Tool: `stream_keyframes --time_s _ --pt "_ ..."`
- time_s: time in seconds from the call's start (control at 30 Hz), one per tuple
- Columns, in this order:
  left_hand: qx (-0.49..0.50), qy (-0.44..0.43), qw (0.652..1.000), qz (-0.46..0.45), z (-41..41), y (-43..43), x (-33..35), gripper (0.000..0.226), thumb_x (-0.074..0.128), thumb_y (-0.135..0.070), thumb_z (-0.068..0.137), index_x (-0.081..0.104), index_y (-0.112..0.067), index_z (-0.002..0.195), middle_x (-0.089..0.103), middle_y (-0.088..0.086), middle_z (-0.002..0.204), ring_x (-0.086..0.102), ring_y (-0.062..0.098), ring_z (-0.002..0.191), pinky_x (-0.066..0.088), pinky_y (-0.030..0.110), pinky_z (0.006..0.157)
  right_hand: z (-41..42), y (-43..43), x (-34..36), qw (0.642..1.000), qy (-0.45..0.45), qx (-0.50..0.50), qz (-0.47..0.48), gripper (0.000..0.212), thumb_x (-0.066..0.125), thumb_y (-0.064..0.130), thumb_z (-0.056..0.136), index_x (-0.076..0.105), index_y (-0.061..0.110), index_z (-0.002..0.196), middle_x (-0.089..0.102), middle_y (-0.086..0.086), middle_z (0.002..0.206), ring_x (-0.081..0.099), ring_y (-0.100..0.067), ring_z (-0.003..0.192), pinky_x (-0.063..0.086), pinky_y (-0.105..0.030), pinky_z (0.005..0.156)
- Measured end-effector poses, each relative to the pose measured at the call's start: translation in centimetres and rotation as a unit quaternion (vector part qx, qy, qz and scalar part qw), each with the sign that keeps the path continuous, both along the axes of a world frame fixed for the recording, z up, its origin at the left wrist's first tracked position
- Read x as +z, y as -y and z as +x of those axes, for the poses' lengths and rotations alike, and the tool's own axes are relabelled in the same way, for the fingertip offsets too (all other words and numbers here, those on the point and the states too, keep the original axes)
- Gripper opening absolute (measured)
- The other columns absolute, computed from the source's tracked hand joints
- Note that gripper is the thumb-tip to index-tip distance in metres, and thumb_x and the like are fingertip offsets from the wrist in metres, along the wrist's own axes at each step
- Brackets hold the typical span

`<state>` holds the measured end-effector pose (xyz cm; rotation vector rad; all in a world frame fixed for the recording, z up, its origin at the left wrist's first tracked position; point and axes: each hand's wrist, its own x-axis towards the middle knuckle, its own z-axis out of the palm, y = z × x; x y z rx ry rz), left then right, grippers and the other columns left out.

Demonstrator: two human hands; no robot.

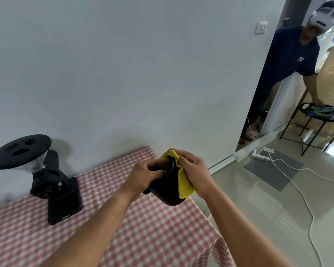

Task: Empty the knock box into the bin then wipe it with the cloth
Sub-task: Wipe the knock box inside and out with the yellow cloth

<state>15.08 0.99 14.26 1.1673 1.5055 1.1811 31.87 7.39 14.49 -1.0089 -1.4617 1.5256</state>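
The black cylindrical knock box [168, 186] is held tilted above the right end of the table, its open top turned up and away from me. My left hand [145, 175] grips its rim and upper side. My right hand [194, 170] presses a yellow cloth [183, 182] against the box's right side and over its rim. The inside of the box is hidden. No bin is in view.
A black coffee grinder [52, 180] stands at the left on the table with a red-and-white checked cloth [143, 237]. A white wall rises behind. At the right, white cables [305, 199] cross the floor, and a person in a headset [297, 60] leans over a small black side table [316, 120].
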Motion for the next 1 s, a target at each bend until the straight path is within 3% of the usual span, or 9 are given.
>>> stream_keyframes --time_s 0.07,0.2,0.37,0.47,0.57,0.63,0.73,0.8,1.0 --pt "-0.005 -0.044 0.999 0.018 0.3 0.0 0.3 0.034 0.068 0.003 0.088 0.074 -0.015 0.117 0.077 0.001 0.093 0.069 -0.003 0.064 0.048 0.006 0.052 0.3 -0.3 0.3 1.0 -0.013 -0.012 -0.006 0.015 0.066 0.02 0.093 0.079 0.023 0.1 0.078 0.0 0.1 0.073 -0.019 0.094 0.058 -0.036 0.088" --pt "-0.004 -0.192 0.977 0.095 1.3 0.2 0.1 0.046 0.077 -0.006 0.08 0.071 -0.02 0.124 0.073 -0.008 0.118 0.067 -0.006 0.102 0.05 0.011 0.094 -0.5 -1.1 1.0 0.997 -0.017 -0.063 -0.043 0.008 0.07 0.012 0.088 0.078 0.011 0.089 0.078 -0.01 0.088 0.072 -0.022 0.08 0.06 -0.039 0.081" --pt "0.02 -0.325 0.925 0.196 2.4 0.5 -1.2 0.047 0.076 -0.011 0.08 0.07 -0.015 0.127 0.07 -0.004 0.123 0.065 0.008 0.111 0.04 0.002 0.096 -1.2 -1.9 1.9 0.988 -0.009 -0.11 -0.106 0.012 0.065 0.004 0.086 0.076 0.003 0.092 0.074 -0.01 0.081 0.068 -0.017 0.067 0.059 -0.022 0.059" --pt "0.028 -0.329 0.919 0.216 2.1 0.4 -1.3 0.047 0.078 -0.011 0.079 0.071 -0.014 0.125 0.072 -0.001 0.122 0.067 0.008 0.111 0.042 0.006 0.098 -0.7 -2.2 1.6 0.98 -0.035 -0.123 -0.151 0.013 0.066 0.007 0.088 0.075 0.004 0.097 0.072 -0.006 0.079 0.066 -0.017 0.07 0.051 -0.017 0.049" --pt "0.074 -0.26 0.943 0.195 1.8 0.1 -1.0 0.047 0.08 -0.009 0.078 0.072 -0.019 0.123 0.073 -0.009 0.117 0.068 0.001 0.106 0.048 0.011 0.095 -0.7 -1.2 0.0 0.986 -0.01 -0.122 -0.112 0.016 0.059 0.015 0.095 0.074 0.012 0.095 0.073 -0.007 0.09 0.068 -0.022 0.084 0.057 -0.023 0.065" --pt "0.102 -0.222 0.955 0.167 1.4 -0.3 -0.7 0.046 0.079 -0.009 0.08 0.071 -0.02 0.124 0.072 -0.011 0.115 0.067 0.0 0.105 0.047 0.007 0.091 -1.5 0.7 -1.7 0.995 0.017 -0.092 -0.028 0.027 0.046 0.03 0.101 0.071 0.019 0.106 0.072 -0.004 0.107 0.066 -0.022 0.105 0.054 -0.035 0.092" --pt "0.139 -0.146 0.971 0.13 1.3 -0.7 -0.5 0.044 0.076 -0.006 0.082 0.071 -0.022 0.123 0.072 -0.018 0.108 0.068 -0.001 0.102 0.048 0.006 0.087 -3.3 4.0 -4.4 0.996 0.017 -0.059 0.065 0.054 0.031 0.051 0.102 0.037 0.029 0.151 0.033 0.006 0.16 0.025 -0.007 0.148 0.019 -0.035 0.124" --pt "0.153 -0.077 0.978 0.116 1.3 -0.7 -0.5 0.043 0.074 -0.003 0.082 0.073 -0.023 0.12 0.073 -0.021 0.1 0.07 -0.003 0.098 0.054 0.017 0.09 -3.8 4.4 -5.1 0.992 0.038 -0.062 0.105 0.058 0.027 0.054 0.101 0.024 0.034 0.155 0.014 0.015 0.164 0.008 0.003 0.15 0.006 -0.028 0.123" --pt "0.109 -0.082 0.984 0.115 1.4 -0.3 -0.9 0.043 0.076 -0.005 0.082 0.072 -0.023 0.121 0.075 -0.014 0.112 0.069 0.0 0.106 0.053 0.023 0.098 -2.9 1.4 -4.0 0.995 -0.034 -0.079 -0.044 0.058 0.028 0.072 0.093 0.061 0.039 0.127 0.064 0.005 0.131 0.057 -0.014 0.124 0.04 -0.046 0.113"
